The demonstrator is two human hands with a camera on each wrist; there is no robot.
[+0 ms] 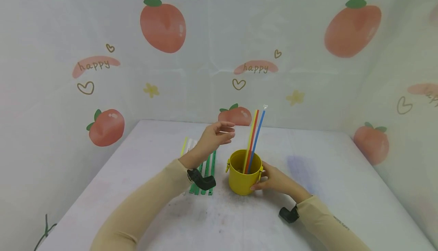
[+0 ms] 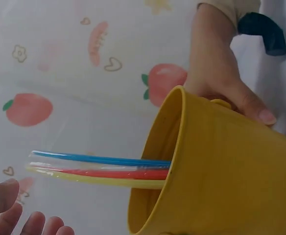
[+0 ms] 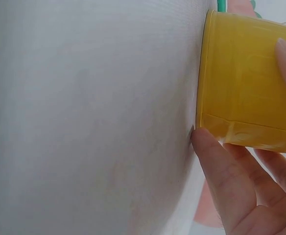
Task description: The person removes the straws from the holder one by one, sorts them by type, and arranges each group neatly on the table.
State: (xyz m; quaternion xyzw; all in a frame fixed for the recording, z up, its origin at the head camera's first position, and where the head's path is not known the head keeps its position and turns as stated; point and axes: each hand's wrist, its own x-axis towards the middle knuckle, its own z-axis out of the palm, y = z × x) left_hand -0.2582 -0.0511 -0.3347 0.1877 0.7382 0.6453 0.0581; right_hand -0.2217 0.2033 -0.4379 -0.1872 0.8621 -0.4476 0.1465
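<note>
A small yellow bucket (image 1: 241, 182) with side handles stands upright on the table. Yellow, red and blue straws (image 2: 108, 174) lean in it, their upper ends sticking out; clear wrapping shows around them. My right hand (image 1: 273, 178) grips the bucket low on its right side, thumb at the front; in the right wrist view its fingers (image 3: 226, 171) touch the wall near the base. Left of the bucket my left hand (image 1: 212, 139) hovers with loosely bent fingers, holding nothing. Beneath that arm lie several thin green-and-white strips (image 1: 207, 169) and a yellow one (image 1: 184, 144), partly hidden.
The white table (image 1: 267, 228) extends to both sides, with a faint bluish stain (image 1: 302, 171) right of the bucket. A pale cloth backdrop (image 1: 205, 80) printed with peaches hangs along the back and sides. A dark green wire (image 1: 46, 228) shows at the lower left.
</note>
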